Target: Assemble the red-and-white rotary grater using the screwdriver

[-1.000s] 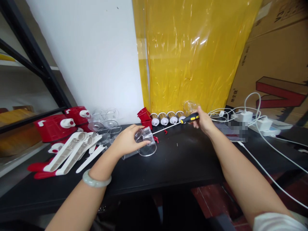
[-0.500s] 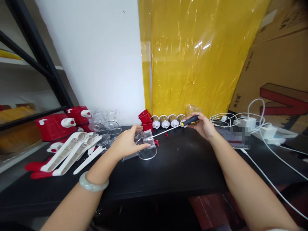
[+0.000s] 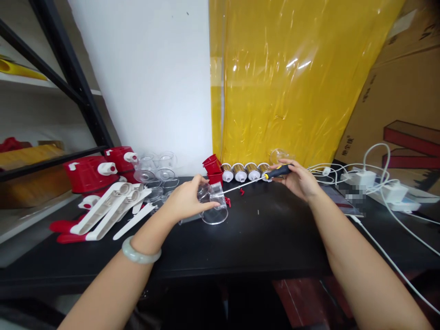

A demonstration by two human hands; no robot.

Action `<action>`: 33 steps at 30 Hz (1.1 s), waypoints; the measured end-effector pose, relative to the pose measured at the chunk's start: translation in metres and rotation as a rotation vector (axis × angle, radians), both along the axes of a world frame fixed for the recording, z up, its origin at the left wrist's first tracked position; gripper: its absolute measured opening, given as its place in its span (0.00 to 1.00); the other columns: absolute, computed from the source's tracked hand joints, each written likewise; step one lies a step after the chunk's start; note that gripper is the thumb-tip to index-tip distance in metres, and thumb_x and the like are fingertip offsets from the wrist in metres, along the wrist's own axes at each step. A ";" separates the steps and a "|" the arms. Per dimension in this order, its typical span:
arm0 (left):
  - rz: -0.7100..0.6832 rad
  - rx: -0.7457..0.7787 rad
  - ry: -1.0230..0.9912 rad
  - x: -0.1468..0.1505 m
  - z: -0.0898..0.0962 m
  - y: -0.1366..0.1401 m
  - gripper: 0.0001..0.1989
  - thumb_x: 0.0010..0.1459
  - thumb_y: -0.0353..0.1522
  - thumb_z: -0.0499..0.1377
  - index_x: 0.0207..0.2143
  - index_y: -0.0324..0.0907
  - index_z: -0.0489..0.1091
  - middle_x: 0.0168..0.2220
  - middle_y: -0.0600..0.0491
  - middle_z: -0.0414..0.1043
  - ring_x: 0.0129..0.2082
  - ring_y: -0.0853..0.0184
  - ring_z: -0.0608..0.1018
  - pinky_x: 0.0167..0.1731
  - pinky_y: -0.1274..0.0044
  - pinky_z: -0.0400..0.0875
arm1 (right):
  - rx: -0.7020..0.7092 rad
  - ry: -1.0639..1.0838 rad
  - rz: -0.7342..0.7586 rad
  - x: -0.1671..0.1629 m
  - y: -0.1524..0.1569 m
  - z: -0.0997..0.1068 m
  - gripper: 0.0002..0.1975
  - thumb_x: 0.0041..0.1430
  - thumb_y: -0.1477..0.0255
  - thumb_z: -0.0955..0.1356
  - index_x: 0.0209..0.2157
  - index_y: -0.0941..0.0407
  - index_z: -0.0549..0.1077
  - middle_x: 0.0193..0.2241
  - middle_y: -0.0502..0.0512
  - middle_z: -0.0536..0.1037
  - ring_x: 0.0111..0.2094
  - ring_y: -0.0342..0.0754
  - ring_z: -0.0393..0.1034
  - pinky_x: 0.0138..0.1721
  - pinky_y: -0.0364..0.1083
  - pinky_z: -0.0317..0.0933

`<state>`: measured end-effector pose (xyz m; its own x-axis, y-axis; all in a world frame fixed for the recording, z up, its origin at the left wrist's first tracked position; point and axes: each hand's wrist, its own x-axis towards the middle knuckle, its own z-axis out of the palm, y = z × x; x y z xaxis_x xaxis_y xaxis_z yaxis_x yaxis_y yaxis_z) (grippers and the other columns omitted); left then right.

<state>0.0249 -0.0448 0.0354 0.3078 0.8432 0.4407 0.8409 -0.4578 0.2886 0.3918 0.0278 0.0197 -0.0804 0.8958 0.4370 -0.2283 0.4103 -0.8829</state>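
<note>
My left hand [image 3: 190, 198] is closed around a clear plastic part [image 3: 216, 197] with a round rim, held low over the black table. My right hand [image 3: 298, 181] grips the dark handle of a screwdriver [image 3: 280, 171] with yellow accents. The long metal shaft points left, its tip reaching the clear part; whether it meets a screw there cannot be made out. Small red pieces [image 3: 242, 192] lie behind the shaft. Red cup-like parts [image 3: 213, 168] stand behind the clear part, beside a row of several gold mesh cylinders with white ends [image 3: 239, 172].
Red housings [image 3: 85, 174], white handle-like arms [image 3: 105, 213] and clear cups [image 3: 165, 162] crowd the left of the black table [image 3: 261, 247]. White cables and chargers [image 3: 365, 178] lie on the right, near a flat dark device [image 3: 332, 197]. A cardboard box [image 3: 388, 101] stands behind them.
The whole view has shifted, so the scene sits slightly farther right. Both hands keep their holds, with the screwdriver tip still at the clear part.
</note>
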 end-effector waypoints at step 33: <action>0.024 -0.018 0.050 0.001 0.001 0.001 0.36 0.47 0.59 0.63 0.48 0.45 0.63 0.54 0.45 0.75 0.42 0.50 0.80 0.38 0.64 0.73 | -0.013 0.004 -0.014 0.001 -0.003 0.005 0.18 0.53 0.51 0.69 0.35 0.51 0.72 0.30 0.54 0.82 0.31 0.51 0.78 0.33 0.50 0.72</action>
